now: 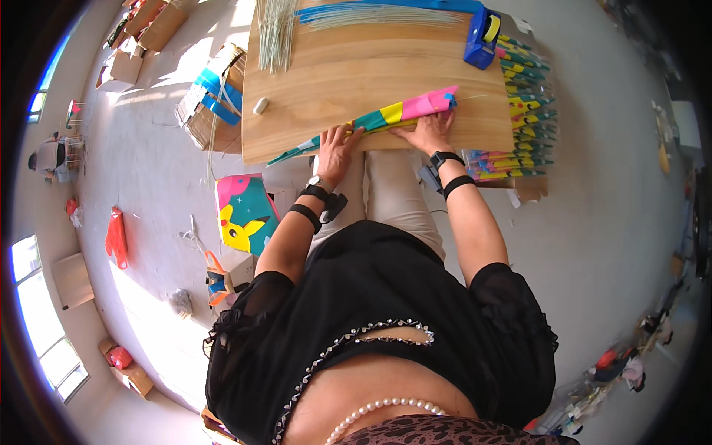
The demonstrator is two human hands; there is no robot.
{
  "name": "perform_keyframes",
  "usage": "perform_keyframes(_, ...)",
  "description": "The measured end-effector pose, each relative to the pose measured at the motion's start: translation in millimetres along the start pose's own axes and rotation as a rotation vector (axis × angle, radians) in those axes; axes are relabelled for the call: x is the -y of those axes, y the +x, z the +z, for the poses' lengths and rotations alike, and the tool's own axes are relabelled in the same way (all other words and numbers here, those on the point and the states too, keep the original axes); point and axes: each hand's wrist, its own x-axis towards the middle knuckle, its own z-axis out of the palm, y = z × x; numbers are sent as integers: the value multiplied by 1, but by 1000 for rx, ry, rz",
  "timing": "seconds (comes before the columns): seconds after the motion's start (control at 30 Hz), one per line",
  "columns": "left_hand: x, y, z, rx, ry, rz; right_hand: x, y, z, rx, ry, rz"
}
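Note:
A long, narrow roll of printed fabric (391,113), pink, yellow and teal like a folded kite, lies slantwise along the near edge of the wooden table. It is wider at its pink right end, where a thin stick pokes out, and tapers to a point at the left. My left hand (335,152) has its fingers curled over the teal part. My right hand (429,135) grips the pink part from the near side, its thumb pointing left along the roll. The undersides of both hands' grips are hidden.
Thin pale sticks (276,37) lie at the table's far left, with more along the far edge. A blue tape dispenser (482,38) stands far right. Folded colourful bundles (528,111) are stacked beside the table. A small white object (260,105) and a taped carton (215,100) are left.

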Motion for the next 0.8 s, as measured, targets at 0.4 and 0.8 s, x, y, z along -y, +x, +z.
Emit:
perform_keyframes(0.4, 4, -2, 1, 56, -61, 9, -85, -18, 0, -171, -47, 106)
perform_keyframes(0.8, 8, -3, 4, 25, -30, 56, 43, -30, -2, -154, 40, -517)
